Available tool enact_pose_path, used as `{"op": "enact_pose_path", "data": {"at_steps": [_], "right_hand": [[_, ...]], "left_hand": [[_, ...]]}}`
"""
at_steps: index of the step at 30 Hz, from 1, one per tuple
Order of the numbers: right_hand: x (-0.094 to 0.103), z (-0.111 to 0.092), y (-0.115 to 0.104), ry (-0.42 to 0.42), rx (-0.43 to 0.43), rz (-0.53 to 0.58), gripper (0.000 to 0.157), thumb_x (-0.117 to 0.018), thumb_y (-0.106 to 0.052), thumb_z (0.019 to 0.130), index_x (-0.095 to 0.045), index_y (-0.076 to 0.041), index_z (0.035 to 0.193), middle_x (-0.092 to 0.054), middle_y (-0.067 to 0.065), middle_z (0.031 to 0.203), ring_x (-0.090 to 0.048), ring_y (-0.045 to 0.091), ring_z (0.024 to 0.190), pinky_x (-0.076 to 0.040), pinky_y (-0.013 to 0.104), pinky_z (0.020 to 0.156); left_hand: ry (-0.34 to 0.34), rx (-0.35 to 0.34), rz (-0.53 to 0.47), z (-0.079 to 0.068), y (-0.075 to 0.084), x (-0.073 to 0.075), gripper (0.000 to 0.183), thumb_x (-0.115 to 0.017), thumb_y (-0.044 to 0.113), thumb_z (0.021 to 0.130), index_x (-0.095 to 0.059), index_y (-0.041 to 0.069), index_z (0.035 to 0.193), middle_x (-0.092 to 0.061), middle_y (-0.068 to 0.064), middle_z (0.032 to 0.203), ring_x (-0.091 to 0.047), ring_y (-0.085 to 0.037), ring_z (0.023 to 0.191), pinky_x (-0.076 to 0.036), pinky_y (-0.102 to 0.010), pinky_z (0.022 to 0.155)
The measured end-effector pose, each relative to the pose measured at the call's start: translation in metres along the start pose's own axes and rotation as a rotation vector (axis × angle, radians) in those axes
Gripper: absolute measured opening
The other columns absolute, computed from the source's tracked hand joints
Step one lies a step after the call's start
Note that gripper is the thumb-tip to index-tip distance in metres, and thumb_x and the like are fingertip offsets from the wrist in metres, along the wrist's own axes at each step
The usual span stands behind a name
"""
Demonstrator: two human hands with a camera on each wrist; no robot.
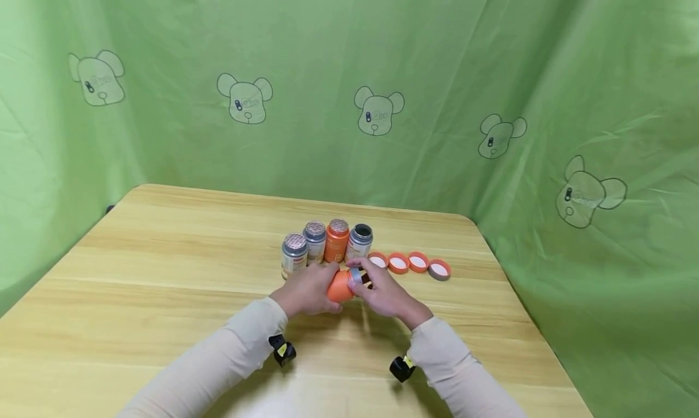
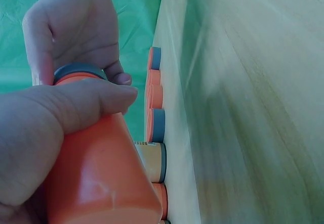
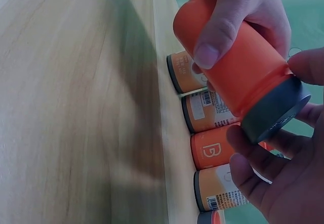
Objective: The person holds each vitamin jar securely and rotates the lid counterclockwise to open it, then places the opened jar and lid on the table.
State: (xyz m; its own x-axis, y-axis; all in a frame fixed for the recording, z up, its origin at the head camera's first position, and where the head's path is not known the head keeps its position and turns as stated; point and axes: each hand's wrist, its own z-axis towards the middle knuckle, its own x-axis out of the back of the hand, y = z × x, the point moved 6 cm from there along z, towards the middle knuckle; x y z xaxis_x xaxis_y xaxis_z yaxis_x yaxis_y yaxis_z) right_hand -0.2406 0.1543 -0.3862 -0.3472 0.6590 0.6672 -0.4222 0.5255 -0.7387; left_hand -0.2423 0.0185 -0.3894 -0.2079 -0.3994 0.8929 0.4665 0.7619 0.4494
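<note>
An orange bottle (image 1: pixel 339 287) with a dark grey cap (image 3: pixel 276 107) is held tilted above the table, its cap end toward the right. My left hand (image 1: pixel 311 289) grips the bottle's body, thumb laid along its side in the left wrist view. At the other end, my right hand (image 1: pixel 388 293) has its thumb and fingers round the cap, with the thumb at the neck just below it. Behind the hands stands a row of uncapped jars: an orange jar (image 1: pixel 336 243) with a foil seal, pale-labelled grey-rimmed jars (image 1: pixel 295 257), and one jar (image 1: pixel 359 242) showing a dark mouth.
To the right of the jars, several loose caps (image 1: pixel 398 262) lie in a row with white liners facing up; the end cap (image 1: pixel 439 270) has a grey side. The wooden table (image 1: pixel 164 272) is backed by a green curtain (image 1: pixel 306 151) printed with bear heads.
</note>
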Motion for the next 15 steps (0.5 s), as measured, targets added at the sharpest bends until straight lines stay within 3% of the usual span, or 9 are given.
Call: {"op": "enact_pose_path", "data": {"at_steps": [4, 9, 15], "right_hand": [[0.0005, 0.0001, 0.0004, 0.012, -0.005, -0.012, 0.042, -0.047, -0.026, 0.103, -0.045, 0.001, 0.136, -0.052, 0.019, 0.129, -0.056, 0.030, 0.099, -0.047, 0.041, 0.083], [0.0009, -0.0002, 0.0043, 0.035, -0.043, -0.028, 0.039, -0.040, -0.031, 0.105, -0.049, -0.004, 0.132, -0.057, 0.014, 0.119, -0.058, 0.023, 0.094, -0.048, 0.039, 0.080], [0.0004, -0.0010, 0.0066, 0.025, -0.079, -0.015, 0.038, -0.041, -0.034, 0.105, -0.050, -0.008, 0.131, -0.058, 0.008, 0.115, -0.058, 0.019, 0.092, -0.048, 0.037, 0.080]], "left_hand": [[-0.002, 0.002, -0.006, 0.0004, 0.0000, -0.0005, 0.064, -0.086, 0.035, 0.071, -0.055, 0.010, 0.120, -0.060, -0.002, 0.094, -0.056, -0.017, 0.080, -0.048, -0.034, 0.070], [0.000, 0.003, 0.003, 0.0008, 0.0003, -0.0013, 0.064, -0.087, 0.035, 0.070, -0.055, 0.009, 0.120, -0.060, -0.002, 0.093, -0.056, -0.017, 0.081, -0.048, -0.034, 0.070], [-0.007, 0.007, 0.004, 0.0012, -0.0004, -0.0018, 0.064, -0.086, 0.036, 0.070, -0.055, 0.010, 0.119, -0.060, -0.002, 0.093, -0.055, -0.017, 0.081, -0.048, -0.034, 0.070]]}}
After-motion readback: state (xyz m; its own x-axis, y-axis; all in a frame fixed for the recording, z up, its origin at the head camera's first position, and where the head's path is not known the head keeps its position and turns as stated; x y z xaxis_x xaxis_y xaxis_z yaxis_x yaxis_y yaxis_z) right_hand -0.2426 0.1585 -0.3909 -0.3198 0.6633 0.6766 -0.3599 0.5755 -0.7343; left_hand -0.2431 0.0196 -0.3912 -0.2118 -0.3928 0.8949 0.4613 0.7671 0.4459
